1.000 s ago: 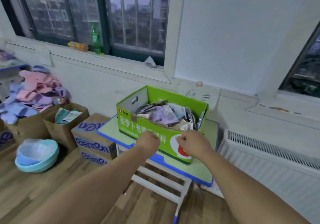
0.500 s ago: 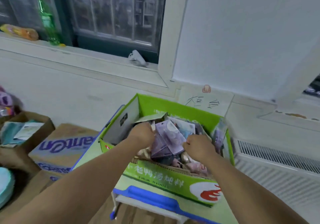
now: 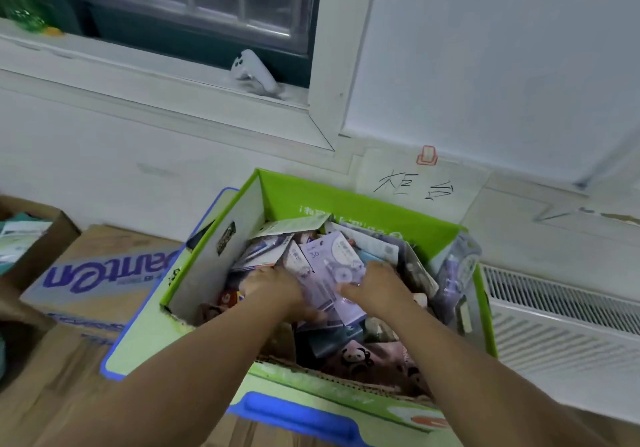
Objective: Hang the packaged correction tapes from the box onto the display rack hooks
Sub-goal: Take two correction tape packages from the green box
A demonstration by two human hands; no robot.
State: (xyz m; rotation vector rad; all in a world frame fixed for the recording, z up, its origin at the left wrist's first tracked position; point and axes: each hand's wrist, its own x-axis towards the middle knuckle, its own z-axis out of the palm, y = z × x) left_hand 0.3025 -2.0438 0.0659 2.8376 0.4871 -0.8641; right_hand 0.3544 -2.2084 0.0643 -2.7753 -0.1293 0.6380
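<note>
2 hands have gone from the near rim of the green box (image 3: pixel 346 200) down into its contents, so picking has begun and hanging has not. The left hand (image 3: pixel 273 289) and right hand (image 3: pixel 375 287) curl round opposite edges of 1 lilac correction-tape pack (image 3: pixel 329 259). It lies tilted between them on the other packs (image 3: pixel 377 244). No rack is in view.

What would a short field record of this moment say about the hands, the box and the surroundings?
left hand: inside the green box, gripping the purple package at its left side
right hand: gripping the same package's right side
box contents: jumbled packaged stationery
box support: blue-edged table
display rack: not in view
nearby: radiator to the right, brown carton to the left
</note>
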